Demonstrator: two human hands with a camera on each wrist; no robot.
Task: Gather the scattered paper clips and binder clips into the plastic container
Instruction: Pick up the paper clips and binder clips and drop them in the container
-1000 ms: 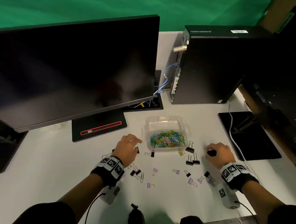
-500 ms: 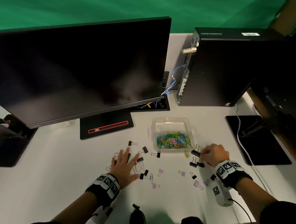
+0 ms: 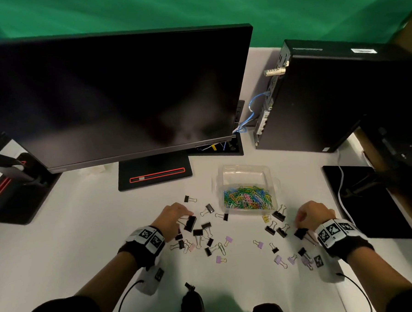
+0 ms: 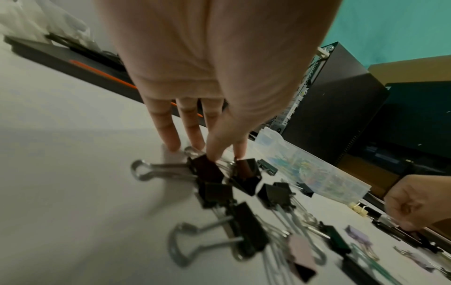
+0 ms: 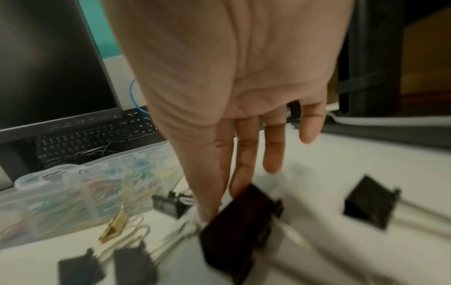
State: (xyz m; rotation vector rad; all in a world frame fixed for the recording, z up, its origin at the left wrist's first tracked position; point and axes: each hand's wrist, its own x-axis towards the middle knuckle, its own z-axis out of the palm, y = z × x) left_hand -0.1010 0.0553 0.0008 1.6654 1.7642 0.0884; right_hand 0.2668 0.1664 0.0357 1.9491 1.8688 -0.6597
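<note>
The left hand reaches down among a heap of black binder clips on the white table, thumb and forefinger pinching one large black clip while the other fingers stretch to the tabletop. The right hand — right of the clear plastic container holding coloured paper clips — pinches a black binder clip between thumb and fingers. Lilac binder clips lie scattered nearer the person, apart from the container.

Clear plastic container holds colourful paper clips; binder clips scattered nearby.
</note>
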